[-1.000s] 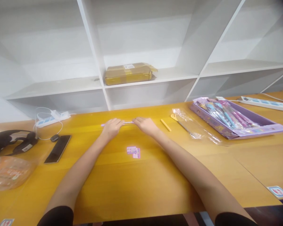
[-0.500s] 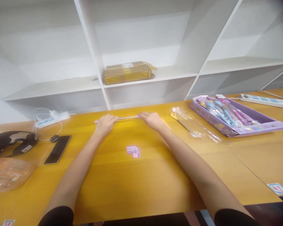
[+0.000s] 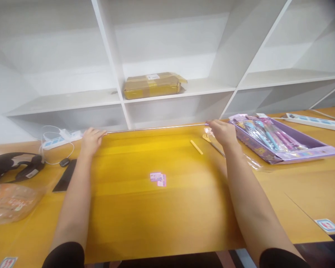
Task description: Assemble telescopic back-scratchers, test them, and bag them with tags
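A thin telescopic metal rod (image 3: 156,128) stretches, drawn out long, between my two hands near the back of the table. My left hand (image 3: 91,141) is closed round its left end. At the other end, where a bit of purple shows, my right hand (image 3: 223,134) grips it. Below my right hand lies a yellow claw-headed rod (image 3: 212,143) resembling a back scratcher, partly hidden by my forearm. A loose yellow stick (image 3: 196,147) is left of it. Two small purple cards (image 3: 158,178) overlap in the middle of the table.
A purple box (image 3: 309,152) of wrapped blue and pink items stands at right, beside clear plastic wrapping (image 3: 254,163). Power strips (image 3: 315,121) sit on both sides. A phone (image 3: 65,176), black headgear (image 3: 13,167) and plastic bag (image 3: 13,203) lie left. A carton (image 3: 153,85) rests on the shelf.
My hands have moved far apart, left hand leftward and right hand rightward, and the rod between them has lengthened. The loose yellow stick has come out from behind my right arm.
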Tool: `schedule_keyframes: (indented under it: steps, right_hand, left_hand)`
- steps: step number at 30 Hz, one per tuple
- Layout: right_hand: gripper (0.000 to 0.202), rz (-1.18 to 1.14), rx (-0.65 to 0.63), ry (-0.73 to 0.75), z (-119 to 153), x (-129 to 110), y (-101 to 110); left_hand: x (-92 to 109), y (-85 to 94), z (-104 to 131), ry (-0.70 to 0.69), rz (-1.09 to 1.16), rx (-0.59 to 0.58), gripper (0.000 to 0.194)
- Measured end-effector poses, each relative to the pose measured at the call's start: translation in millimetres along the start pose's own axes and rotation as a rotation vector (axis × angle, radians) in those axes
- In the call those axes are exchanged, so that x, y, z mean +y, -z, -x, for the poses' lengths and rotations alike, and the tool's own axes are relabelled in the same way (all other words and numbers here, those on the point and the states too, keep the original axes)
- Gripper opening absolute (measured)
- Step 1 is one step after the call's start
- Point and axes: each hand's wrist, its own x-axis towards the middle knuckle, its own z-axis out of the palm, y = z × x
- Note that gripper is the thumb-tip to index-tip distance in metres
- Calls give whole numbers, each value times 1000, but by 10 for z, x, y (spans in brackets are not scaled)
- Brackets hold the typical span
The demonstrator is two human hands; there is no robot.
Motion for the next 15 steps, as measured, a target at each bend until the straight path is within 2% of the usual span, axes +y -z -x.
schedule_keyframes:
  steps: [2,5,10,15]
  right_hand:
    - [39,1,33,-25,-7,85,33]
    - [37,-24,38,-43,-37,105,37]
    - [36,-144,-37,-114,-36,146,-72]
    - [33,-171,-79,-144,-16,215,-189]
  left_hand:
    - [11,4,-4,1,-2,1,34]
    - [136,-27,-59,-1,-11,9,38]
    - [322,-115,-147,-10,-8,-11,38]
    - [375,-178,-152,-54,22,-54,36]
